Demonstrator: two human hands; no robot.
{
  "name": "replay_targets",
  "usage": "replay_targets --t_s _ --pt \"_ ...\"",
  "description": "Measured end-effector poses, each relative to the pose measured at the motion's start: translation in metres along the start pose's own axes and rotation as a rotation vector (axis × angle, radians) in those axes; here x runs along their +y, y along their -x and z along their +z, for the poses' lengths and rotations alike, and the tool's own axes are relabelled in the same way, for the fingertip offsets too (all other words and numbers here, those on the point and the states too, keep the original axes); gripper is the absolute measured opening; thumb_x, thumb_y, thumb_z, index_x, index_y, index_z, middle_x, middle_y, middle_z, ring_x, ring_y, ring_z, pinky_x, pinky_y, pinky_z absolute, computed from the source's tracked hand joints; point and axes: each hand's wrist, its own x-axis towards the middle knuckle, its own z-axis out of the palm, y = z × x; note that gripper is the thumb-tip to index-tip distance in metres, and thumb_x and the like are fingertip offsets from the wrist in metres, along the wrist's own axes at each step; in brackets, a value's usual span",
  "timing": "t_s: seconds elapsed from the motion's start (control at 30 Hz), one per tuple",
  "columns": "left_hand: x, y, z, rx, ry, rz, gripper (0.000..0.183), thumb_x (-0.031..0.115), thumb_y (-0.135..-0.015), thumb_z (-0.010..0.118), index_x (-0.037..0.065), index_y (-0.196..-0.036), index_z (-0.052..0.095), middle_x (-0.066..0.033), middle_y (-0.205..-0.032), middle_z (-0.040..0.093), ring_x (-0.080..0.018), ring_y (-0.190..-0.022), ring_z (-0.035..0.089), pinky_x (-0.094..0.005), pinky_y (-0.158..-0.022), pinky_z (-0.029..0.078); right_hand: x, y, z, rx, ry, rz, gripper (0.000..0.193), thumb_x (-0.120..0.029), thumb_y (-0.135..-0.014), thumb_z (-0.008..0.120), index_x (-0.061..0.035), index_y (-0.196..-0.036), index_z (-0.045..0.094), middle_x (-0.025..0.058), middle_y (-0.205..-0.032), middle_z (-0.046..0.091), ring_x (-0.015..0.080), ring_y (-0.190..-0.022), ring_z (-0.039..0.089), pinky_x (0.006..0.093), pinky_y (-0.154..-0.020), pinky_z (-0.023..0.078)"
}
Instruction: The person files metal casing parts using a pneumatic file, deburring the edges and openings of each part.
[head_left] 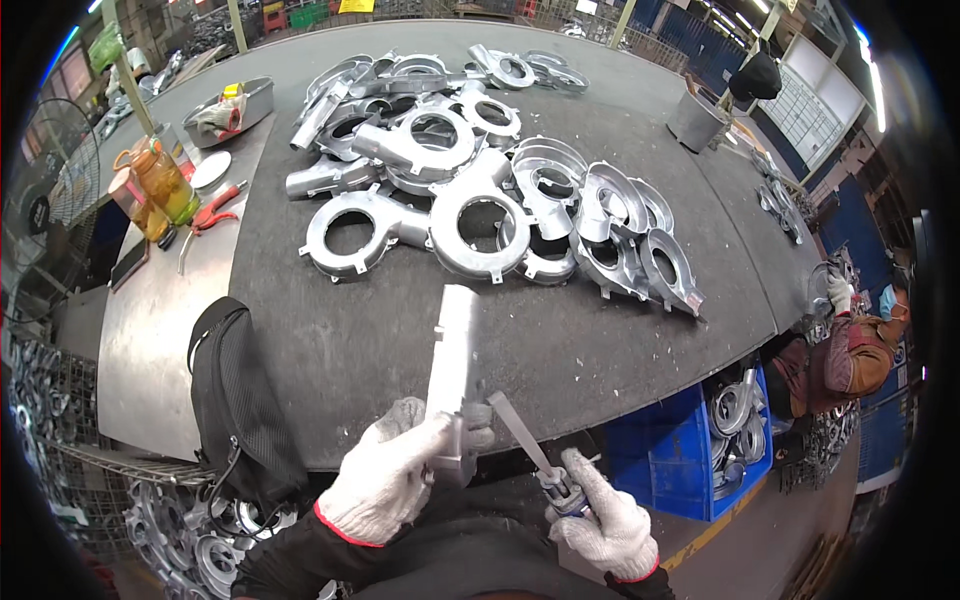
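Note:
My left hand [385, 470], in a white knit glove with a red cuff, is closed around a silver cast-metal blower housing [455, 360]. The housing is turned on edge, with its spout pointing up and away from me. In my gloved right hand [610, 525] is a file [520, 432] with a flat, narrow blade, gripped by its metallic and blue handle end. The blade slants up to the left, its tip close to the housing and the left fingertips. Whether blade and housing touch, I cannot tell. A pile of similar housings [480, 235] lies beyond my hands.
On the left are a black bag [235, 390], red-handled pliers [213, 210], bottles [160, 180] and a grey tub [235, 110]. A blue crate [655, 455] of castings stands low on the right, near another person [850, 360]. The dark-topped table [330, 360] has its edge before me.

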Motion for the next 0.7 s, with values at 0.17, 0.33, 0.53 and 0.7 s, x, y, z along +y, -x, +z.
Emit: replay_targets --t_s 0.17,0.33,0.53,0.7 --pt "-0.011 -0.010 0.011 -0.167 0.355 0.104 0.077 0.054 -0.105 0.049 -0.011 -0.145 0.038 -0.0259 -0.137 0.058 -0.0408 -0.123 0.061 -0.0539 -0.105 0.052 -0.005 -0.033 0.010 -0.254 -0.183 -0.091 0.081 -0.017 -0.091 0.077 -0.0010 -0.158 0.035 0.0221 -0.139 0.062 0.0309 -0.124 0.066 0.0330 -0.104 0.051" --pt "-0.013 -0.009 0.007 -0.261 0.160 0.027 0.064 0.036 -0.100 0.063 -0.003 -0.147 0.043 -0.0206 -0.140 0.057 -0.0299 -0.126 0.060 -0.0434 -0.105 0.051 -0.025 -0.067 0.017 -0.431 -0.103 -0.159 0.075 -0.017 -0.096 0.070 0.0000 -0.159 0.032 0.0211 -0.142 0.061 0.0279 -0.125 0.065 0.0327 -0.104 0.050" --pt "-0.013 -0.011 -0.026 -0.376 -0.721 0.005 0.060 0.019 -0.090 0.080 0.001 -0.141 0.054 -0.0098 -0.128 0.065 -0.0168 -0.119 0.061 -0.0328 -0.103 0.048 -0.019 -0.076 0.022 -0.335 -0.233 -0.325 0.071 -0.015 -0.096 0.070 -0.0030 -0.158 0.037 0.0205 -0.140 0.062 0.0210 -0.095 0.073 0.0315 -0.087 0.056" --pt "-0.002 -0.005 -0.022 -0.349 -0.745 0.107 0.050 0.017 -0.100 0.067 -0.003 -0.143 0.052 -0.0074 -0.121 0.066 -0.0138 -0.110 0.060 -0.0302 -0.099 0.047 -0.018 -0.043 -0.015 -0.053 0.299 -0.315 0.072 -0.018 -0.089 0.077 -0.0034 -0.153 0.046 0.0196 -0.124 0.071 0.0319 -0.096 0.075 0.0332 -0.087 0.059"
